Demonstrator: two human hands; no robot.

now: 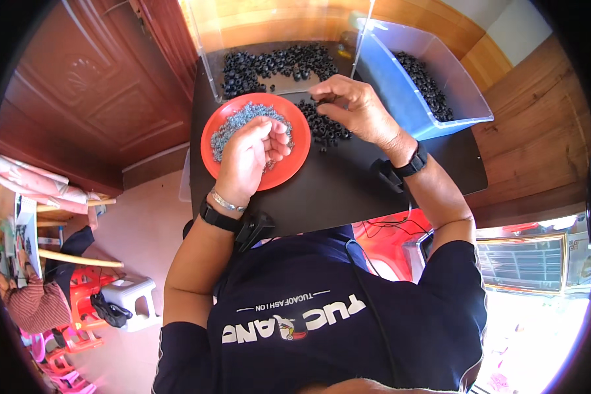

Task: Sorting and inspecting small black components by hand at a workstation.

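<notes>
My left hand [248, 152] hovers over a round red plate [300, 141], its fingers curled in toward the palm; whatever they hold is hidden. Small grey metal pieces [237, 123], like screws, are heaped on the plate. To the plate's right, my right hand [356, 110] is above a loose pile of small black ring-shaped parts [328, 131]. Its thumb and forefinger pinch what looks like one small black part [319, 100], mostly covered by the fingertips.
A clear bin [211, 73] with black parts stands at the table's back. A translucent blue bin [400, 118] of similar parts is at the right. Both rest on the dark table [321, 197]. Another person [39, 299] sits far left near stools [130, 295].
</notes>
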